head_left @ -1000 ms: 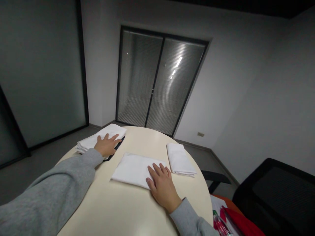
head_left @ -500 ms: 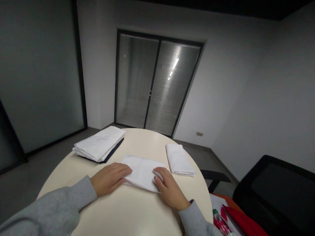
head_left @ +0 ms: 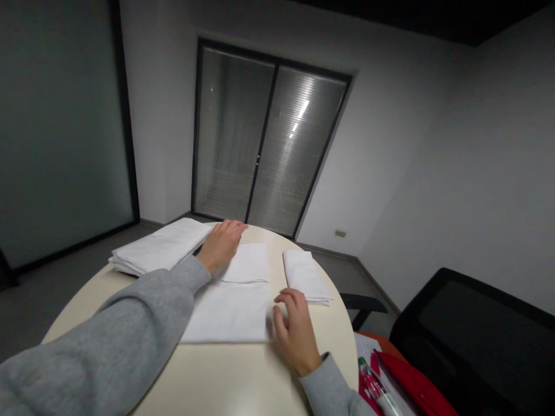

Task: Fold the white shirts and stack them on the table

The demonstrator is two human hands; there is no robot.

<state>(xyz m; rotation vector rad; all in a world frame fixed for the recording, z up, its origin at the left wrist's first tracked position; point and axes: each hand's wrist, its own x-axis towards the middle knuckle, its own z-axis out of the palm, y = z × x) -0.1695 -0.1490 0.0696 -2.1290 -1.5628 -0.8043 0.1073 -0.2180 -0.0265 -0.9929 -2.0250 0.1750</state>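
A white cloth [head_left: 229, 318] lies on the round table in front of me, its near part spread flat and a smaller folded part at its far side. My left hand [head_left: 223, 245] reaches over to that far part's left edge, fingers stretched out and holding nothing that I can see; the forearm covers some of the cloth's left side. Beside the right edge of the cloth is my right hand [head_left: 295, 329], fingers loosely curved with a gap between thumb and forefinger. It is open and slightly blurred.
A stack of folded white cloths [head_left: 160, 245] sits at the table's left, with something dark beneath. One narrow folded white cloth [head_left: 306, 274] lies at the right. Past the cream table [head_left: 225, 381], a black chair [head_left: 472, 341] and a red pouch [head_left: 411, 378] stand on the right.
The cloth in front of me has opened out and covers more of the table towards me. My left hand has moved away from me to its far side. My right hand has left the cloth's surface.
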